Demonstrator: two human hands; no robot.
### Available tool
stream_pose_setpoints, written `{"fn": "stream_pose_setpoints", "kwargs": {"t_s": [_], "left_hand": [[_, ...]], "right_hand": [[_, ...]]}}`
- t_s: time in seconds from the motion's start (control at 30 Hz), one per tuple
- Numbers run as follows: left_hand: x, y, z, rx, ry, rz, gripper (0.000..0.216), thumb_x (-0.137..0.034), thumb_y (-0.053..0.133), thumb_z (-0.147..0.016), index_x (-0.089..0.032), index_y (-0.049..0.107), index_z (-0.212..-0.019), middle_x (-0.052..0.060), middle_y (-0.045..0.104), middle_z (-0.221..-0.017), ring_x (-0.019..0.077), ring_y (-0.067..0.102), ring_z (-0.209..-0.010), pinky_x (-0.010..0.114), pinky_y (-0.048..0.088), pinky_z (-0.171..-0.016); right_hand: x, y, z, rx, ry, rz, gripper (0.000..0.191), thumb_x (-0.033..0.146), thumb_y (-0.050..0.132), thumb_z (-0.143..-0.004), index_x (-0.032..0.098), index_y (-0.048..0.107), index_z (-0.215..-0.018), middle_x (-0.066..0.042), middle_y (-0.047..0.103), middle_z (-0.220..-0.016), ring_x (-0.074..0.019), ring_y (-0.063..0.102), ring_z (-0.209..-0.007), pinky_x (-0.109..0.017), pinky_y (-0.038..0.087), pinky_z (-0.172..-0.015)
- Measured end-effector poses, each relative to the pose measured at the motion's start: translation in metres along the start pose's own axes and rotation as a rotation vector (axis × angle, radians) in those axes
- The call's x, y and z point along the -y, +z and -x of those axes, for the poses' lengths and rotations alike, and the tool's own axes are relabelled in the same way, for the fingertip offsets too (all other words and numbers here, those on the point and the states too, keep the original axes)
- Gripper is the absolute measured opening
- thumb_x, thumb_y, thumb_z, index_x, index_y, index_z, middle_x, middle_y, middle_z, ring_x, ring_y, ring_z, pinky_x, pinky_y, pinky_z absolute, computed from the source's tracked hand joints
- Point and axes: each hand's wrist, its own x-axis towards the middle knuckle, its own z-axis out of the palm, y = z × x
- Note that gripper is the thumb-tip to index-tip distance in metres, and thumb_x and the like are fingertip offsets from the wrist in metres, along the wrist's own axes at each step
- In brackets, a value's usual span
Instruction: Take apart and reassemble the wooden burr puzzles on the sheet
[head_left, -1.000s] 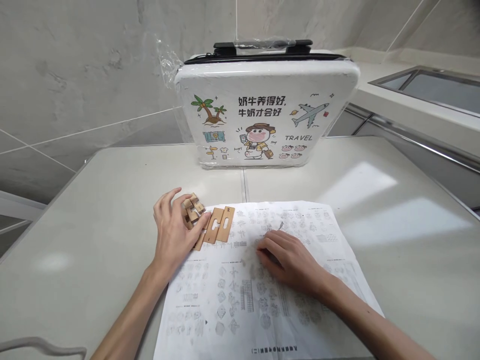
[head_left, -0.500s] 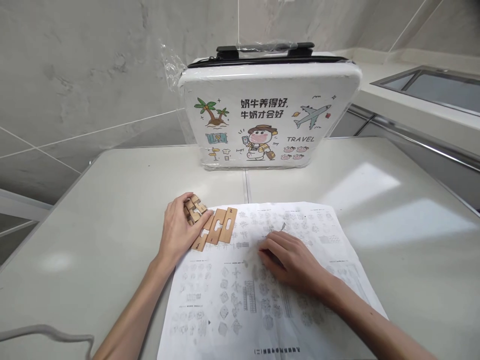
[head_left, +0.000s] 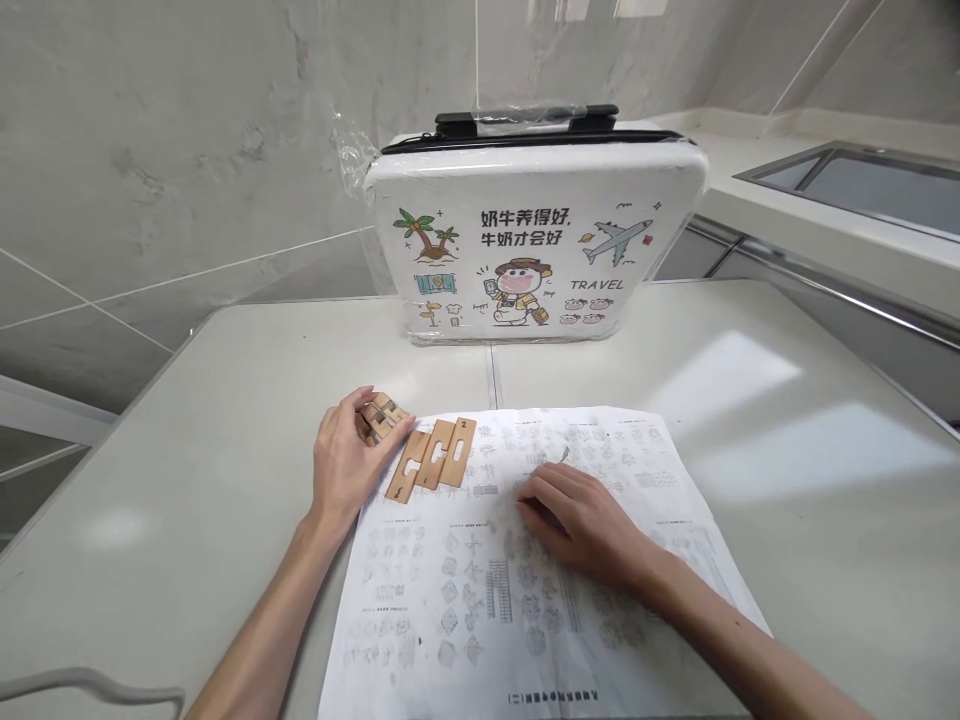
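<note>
Several notched wooden puzzle pieces [head_left: 384, 412] are bunched in my left hand [head_left: 346, 450], whose thumb and fingers close round them at the sheet's upper left corner. Just right of the thumb, three flat wooden puzzle pieces lie side by side in a slanted row: a slotted piece marked 2 [head_left: 453, 472], a notched piece marked 1 [head_left: 430, 474] and another notched piece [head_left: 401, 484] at the left. My right hand [head_left: 574, 520] rests on the printed instruction sheet [head_left: 420, 690] with its fingers curled under. Whatever those fingers hold, if anything, is hidden.
A white travel case [head_left: 457, 190] with cartoon prints, partly wrapped in clear plastic, stands at the back of the pale table [head_left: 225, 400]. A grey cable [head_left: 82, 678] lies at the lower left. Tiled wall rises behind, and a counter [head_left: 810, 205] is at the right.
My left hand has shifted slightly left with its bunched pieces, uncovering more of the leftmost flat piece. My right hand stays in place. The view has tilted slightly.
</note>
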Motion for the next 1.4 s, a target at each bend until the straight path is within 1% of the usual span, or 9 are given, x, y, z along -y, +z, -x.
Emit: {"fn": "stream_pose_setpoints", "kwargs": {"t_s": [0.13, 0.23, 0.43, 0.6, 0.87, 1.07, 1.17, 1.33, 1.4], "left_hand": [[-0.014, -0.005, 0.006, -0.041, 0.138, 0.066, 0.061, -0.058, 0.079, -0.087, -0.025, 0.06, -0.135, 0.009, 0.073, -0.129, 0.0319, 0.068, -0.123, 0.047, 0.055, -0.106], [-0.036, -0.01, 0.014, 0.022, 0.319, 0.127, 0.064, -0.057, 0.081, -0.087, -0.026, 0.059, -0.138, 0.009, 0.072, -0.13, 0.0309, 0.069, -0.119, 0.046, 0.057, -0.103], [-0.086, -0.004, 0.033, 0.238, 0.653, 0.277, 0.072, -0.055, 0.085, -0.085, -0.025, 0.053, -0.143, 0.011, 0.073, -0.125, 0.0293, 0.068, -0.115, 0.043, 0.058, -0.095], [-0.113, 0.02, 0.04, 0.388, 0.752, 0.349, 0.077, -0.055, 0.085, -0.085, -0.026, 0.049, -0.146, 0.011, 0.071, -0.13, 0.0292, 0.067, -0.118, 0.044, 0.058, -0.098], [-0.112, 0.029, 0.035, 0.519, 0.588, 0.335, 0.089, -0.058, 0.088, -0.08, -0.027, 0.043, -0.151, 0.013, 0.063, -0.143, 0.034, 0.062, -0.131, 0.052, 0.055, -0.106], [-0.104, 0.017, 0.04, 0.568, 0.373, 0.383, 0.061, -0.049, 0.078, -0.093, -0.031, 0.054, -0.145, 0.01, 0.064, -0.144, 0.0313, 0.064, -0.128, 0.051, 0.056, -0.106], [-0.102, 0.015, 0.046, 0.601, 0.178, 0.541, 0.062, -0.048, 0.083, -0.089, -0.033, 0.058, -0.143, 0.009, 0.063, -0.148, 0.0314, 0.064, -0.13, 0.051, 0.055, -0.109], [-0.097, 0.021, 0.054, 0.645, -0.088, 1.022, 0.065, -0.038, 0.09, -0.083, -0.03, 0.062, -0.14, 0.009, 0.058, -0.156, 0.0316, 0.054, -0.147, 0.049, 0.042, -0.127], [-0.096, 0.024, 0.057, 0.657, -0.154, 1.144, 0.068, -0.032, 0.093, -0.08, -0.03, 0.063, -0.14, 0.009, 0.057, -0.157, 0.0321, 0.05, -0.151, 0.049, 0.039, -0.13]], "right_hand": [[0.004, -0.005, -0.002, -0.002, 0.098, -0.144, 0.016, 0.021, 0.049, -0.108, 0.021, 0.059, -0.095, -0.004, 0.064, -0.083, -0.0183, 0.055, -0.072, -0.033, 0.044, -0.064], [0.007, -0.013, -0.006, -0.007, 0.268, -0.483, 0.018, 0.031, 0.053, -0.109, 0.022, 0.062, -0.097, -0.003, 0.065, -0.083, -0.017, 0.057, -0.07, -0.031, 0.048, -0.063], [0.001, -0.019, -0.011, 0.127, 0.381, -1.224, 0.054, 0.064, 0.036, -0.111, 0.027, 0.055, -0.145, -0.015, 0.068, -0.132, -0.0273, 0.069, -0.116, -0.044, 0.06, -0.093], [-0.002, -0.016, -0.01, 0.188, 0.511, -1.286, 0.071, 0.067, 0.016, -0.111, 0.022, 0.064, -0.139, -0.016, 0.074, -0.109, -0.0284, 0.072, -0.107, -0.043, 0.06, -0.087], [-0.002, -0.022, -0.019, 0.084, 0.574, -1.503, 0.054, 0.056, 0.034, -0.112, 0.019, 0.064, -0.137, -0.015, 0.076, -0.112, -0.0289, 0.074, -0.104, -0.046, 0.06, -0.093], [-0.006, -0.025, -0.017, 0.064, 0.512, -1.511, 0.046, 0.048, 0.057, -0.105, 0.019, 0.062, -0.14, -0.016, 0.073, -0.127, -0.0288, 0.071, -0.118, -0.045, 0.055, -0.106], [-0.006, -0.027, -0.014, 0.038, 0.561, -1.372, 0.047, 0.052, 0.068, -0.1, 0.021, 0.064, -0.135, -0.013, 0.075, -0.121, -0.0266, 0.072, -0.112, -0.041, 0.056, -0.102], [-0.006, -0.028, -0.013, -0.151, 0.611, -0.888, 0.045, 0.062, 0.055, -0.105, 0.021, 0.062, -0.12, -0.006, 0.075, -0.096, -0.0197, 0.068, -0.072, -0.034, 0.056, -0.072], [-0.008, -0.028, -0.013, -0.254, 0.618, -0.634, 0.041, 0.058, 0.053, -0.106, 0.021, 0.06, -0.122, -0.005, 0.073, -0.092, -0.0209, 0.066, -0.072, -0.034, 0.053, -0.068]]}}
